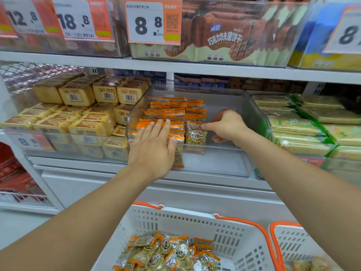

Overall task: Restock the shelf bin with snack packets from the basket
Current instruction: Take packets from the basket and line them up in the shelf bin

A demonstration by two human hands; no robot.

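Left hand (154, 145) flat on packets (168, 114); right hand (226, 126) pinches one.

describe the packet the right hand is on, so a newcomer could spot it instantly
Find the clear shelf bin on the middle shelf. At its front right stands a snack packet, touched by the right hand. Unlike the orange-edged stacked packets, it shows its round label.

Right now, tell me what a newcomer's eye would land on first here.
Two bare arms reach into the clear shelf bin at centre: the left hand lies flat on the orange-edged snack packets, the right hand pinches one upright. Below, a white basket holds more packets; above hangs an orange price tag.
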